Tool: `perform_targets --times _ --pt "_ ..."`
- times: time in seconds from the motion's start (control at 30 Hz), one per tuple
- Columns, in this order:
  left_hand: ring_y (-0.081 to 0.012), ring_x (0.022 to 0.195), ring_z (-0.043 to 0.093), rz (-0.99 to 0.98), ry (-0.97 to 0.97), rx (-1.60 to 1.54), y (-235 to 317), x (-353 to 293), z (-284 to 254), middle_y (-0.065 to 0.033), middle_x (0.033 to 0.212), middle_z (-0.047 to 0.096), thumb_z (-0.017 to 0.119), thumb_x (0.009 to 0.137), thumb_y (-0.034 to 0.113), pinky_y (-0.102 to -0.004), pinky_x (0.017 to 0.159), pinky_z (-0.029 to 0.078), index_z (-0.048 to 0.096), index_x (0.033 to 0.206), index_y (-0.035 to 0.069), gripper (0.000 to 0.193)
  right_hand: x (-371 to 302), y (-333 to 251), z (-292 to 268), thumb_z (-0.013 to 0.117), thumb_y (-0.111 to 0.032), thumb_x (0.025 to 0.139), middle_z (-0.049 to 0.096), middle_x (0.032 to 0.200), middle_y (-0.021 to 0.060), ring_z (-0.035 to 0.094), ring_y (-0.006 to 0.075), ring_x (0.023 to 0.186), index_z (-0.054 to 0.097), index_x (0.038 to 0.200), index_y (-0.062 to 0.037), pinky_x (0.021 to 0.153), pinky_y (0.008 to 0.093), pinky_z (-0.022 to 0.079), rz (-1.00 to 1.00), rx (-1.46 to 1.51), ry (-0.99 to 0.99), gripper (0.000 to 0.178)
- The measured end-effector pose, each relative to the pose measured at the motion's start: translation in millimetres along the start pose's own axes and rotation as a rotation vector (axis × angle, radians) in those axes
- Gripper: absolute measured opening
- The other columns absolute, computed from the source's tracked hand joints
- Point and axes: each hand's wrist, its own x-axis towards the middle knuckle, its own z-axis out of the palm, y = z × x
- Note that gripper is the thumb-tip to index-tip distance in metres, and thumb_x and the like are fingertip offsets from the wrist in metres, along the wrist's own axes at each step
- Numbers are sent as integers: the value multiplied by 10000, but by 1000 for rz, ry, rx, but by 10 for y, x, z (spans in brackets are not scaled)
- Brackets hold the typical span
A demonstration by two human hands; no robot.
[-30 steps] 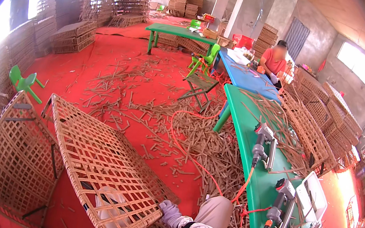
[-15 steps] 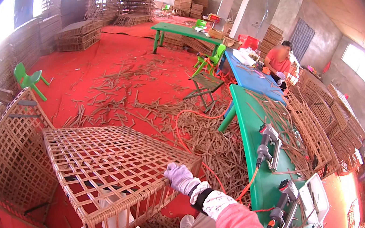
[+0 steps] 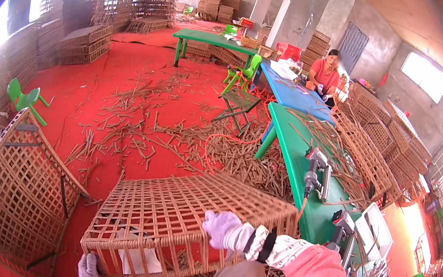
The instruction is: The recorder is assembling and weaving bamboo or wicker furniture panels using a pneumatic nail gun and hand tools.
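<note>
A brown woven basket point(image 3: 159, 209) is tilted in front of me, its open lattice face up and its slatted side toward my lap. My left hand point(image 3: 89, 271), in a striped glove, grips its near left corner. My right hand point(image 3: 221, 229), in a pale purple glove, is closed over the basket's near edge, around the middle. Its fingertips are partly hidden. A pale sheet-like piece point(image 3: 139, 261) shows through the lattice below the basket.
Lattice panels point(image 3: 25, 189) lean at left. The green table point(image 3: 293, 155) at right carries nail guns point(image 3: 316, 175), an orange hose and cane strips. Scraps point(image 3: 252, 163) cover the red floor. A person point(image 3: 325, 76) sits by the blue table point(image 3: 296, 95); stacked baskets point(image 3: 365, 151) stand nearby.
The basket has swung round and shifted to the right, its far right end now close to the green table. Both hands stay on it. The whole view has turned slightly.
</note>
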Motion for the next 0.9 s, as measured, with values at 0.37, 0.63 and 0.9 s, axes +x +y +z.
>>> perform_targets --times 0.37,0.63,0.9 --pt "-316 1181 474 426 28 815 935 -62 229 -137 1237 532 758 715 227 -394 1000 384 550 1193 85 540 -303 -325 534 679 -329 669 583 900 166 573 337 851 631 854 -41 736 420 488 -81 365 233 346" --pt "-276 1110 515 404 -542 1028 1264 -46 850 -54 1127 571 715 696 509 -407 998 354 648 1036 189 472 -355 -255 663 830 -331 607 594 928 124 598 303 871 643 922 -49 781 370 496 -13 632 234 462" --pt "-275 1055 555 251 -536 1070 1317 13 971 -48 1052 582 771 627 442 -416 948 382 673 946 157 439 -422 -441 729 849 -242 561 586 805 103 586 286 761 619 810 -47 685 383 478 102 634 390 391"
